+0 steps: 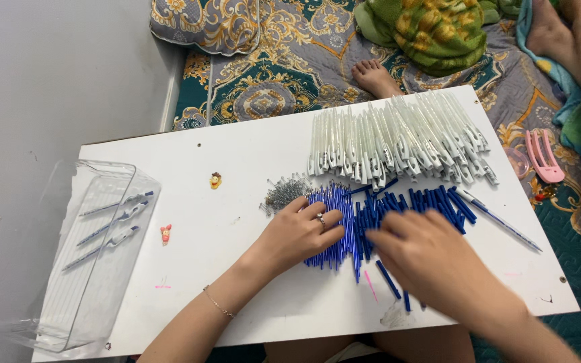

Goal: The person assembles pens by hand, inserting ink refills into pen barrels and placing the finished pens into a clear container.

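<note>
Hands lie side by side on a heap of blue pen refills [371, 215] spread across a white board [237, 154]. The left hand [297, 235], with a ring on one finger and a thin bracelet at the wrist, rests flat with fingers loosely spread over the left part of the heap, pressing on the refills rather than gripping any. The right hand [428, 255] lies palm down over the middle of the heap, fingers bent slightly toward the left hand; whether it pinches a refill underneath cannot be told. A few refills stick out below its palm, and one assembled pen [499, 218] lies just beyond its knuckles to the right.

Just past the left fingertips sits a small pile of metal springs [284, 193]. Farther out from both hands, a long row of white pen barrels [398, 141] lies tightly packed, touching the far edge of the blue heap. Well to the left of the left hand, a clear plastic tray [95, 262] holds four finished pens [112, 225]. Two small stickers [216, 179] mark the board between tray and hand.
</note>
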